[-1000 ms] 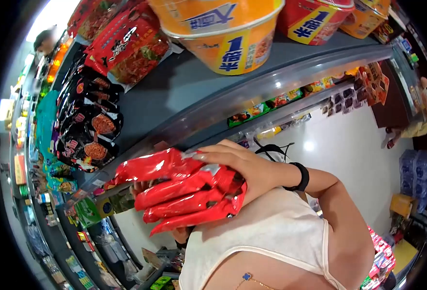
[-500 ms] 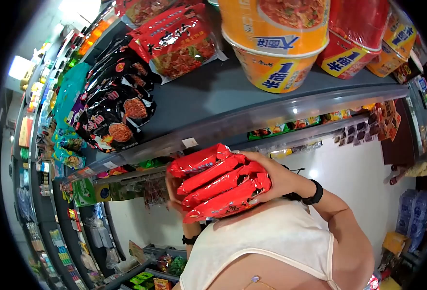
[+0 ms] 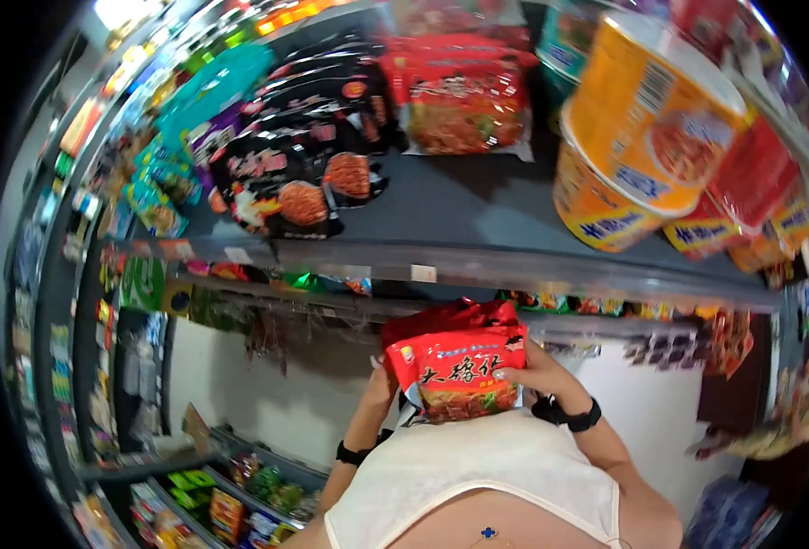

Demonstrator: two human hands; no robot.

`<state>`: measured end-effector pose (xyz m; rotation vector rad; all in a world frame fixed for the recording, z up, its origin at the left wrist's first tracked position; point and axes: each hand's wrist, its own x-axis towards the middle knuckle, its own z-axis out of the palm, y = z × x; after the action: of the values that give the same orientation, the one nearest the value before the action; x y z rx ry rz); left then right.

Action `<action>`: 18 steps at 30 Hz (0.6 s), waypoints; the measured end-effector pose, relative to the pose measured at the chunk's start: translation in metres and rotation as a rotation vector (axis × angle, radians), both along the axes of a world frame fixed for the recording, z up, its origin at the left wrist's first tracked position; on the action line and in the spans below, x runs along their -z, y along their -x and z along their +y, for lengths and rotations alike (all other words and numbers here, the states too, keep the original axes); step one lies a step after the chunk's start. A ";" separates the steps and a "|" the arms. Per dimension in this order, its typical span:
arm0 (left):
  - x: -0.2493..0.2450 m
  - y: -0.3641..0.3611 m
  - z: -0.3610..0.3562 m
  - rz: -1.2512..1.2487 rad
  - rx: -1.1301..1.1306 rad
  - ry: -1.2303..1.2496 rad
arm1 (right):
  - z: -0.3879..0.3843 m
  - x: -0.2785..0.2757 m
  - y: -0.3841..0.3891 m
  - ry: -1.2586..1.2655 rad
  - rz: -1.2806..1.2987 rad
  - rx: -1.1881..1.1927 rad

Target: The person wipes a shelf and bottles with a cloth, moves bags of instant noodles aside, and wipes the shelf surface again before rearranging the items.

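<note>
A stack of red instant noodle packets (image 3: 459, 371) is held upright between my two hands in front of my chest, below the shelf edge. The front packet shows dark lettering and a noodle picture; the ones behind are mostly hidden. My left hand (image 3: 382, 384) presses on the stack's left side, its fingers partly hidden. My right hand (image 3: 540, 373) grips the right side, with the thumb on the front packet. Above, on the shelf, similar red noodle packets (image 3: 464, 101) stand beside black noodle packets (image 3: 304, 169).
The grey shelf (image 3: 478, 197) has a clear plastic front rail (image 3: 514, 272). Orange noodle tubs (image 3: 642, 137) stand stacked at its right. Teal packets (image 3: 212, 91) lie at the left. Lower bins (image 3: 240, 494) hold bagged snacks. A person (image 3: 789, 421) is partly visible at the far right.
The red stack has turned from edge-on to front-facing, now showing the front packet's label. My view has swung to the right relative to the body, and the shelf appears more level.
</note>
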<state>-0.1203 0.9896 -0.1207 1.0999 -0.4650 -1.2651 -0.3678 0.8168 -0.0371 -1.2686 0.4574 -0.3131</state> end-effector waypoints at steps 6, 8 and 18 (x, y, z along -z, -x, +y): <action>-0.004 0.008 0.006 -0.457 0.036 -0.084 | -0.006 0.027 -0.002 -0.052 0.124 -0.018; -0.025 0.013 0.002 -0.496 0.005 -0.084 | -0.008 0.040 -0.004 -0.060 0.188 -0.036; -0.047 -0.001 0.020 -0.436 -0.166 -0.206 | -0.007 0.028 -0.068 -0.025 0.140 -0.195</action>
<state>-0.1193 1.0097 -0.0738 1.5678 -0.5633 -0.9394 -0.2999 0.8100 -0.0655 -1.3048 0.4508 -0.0547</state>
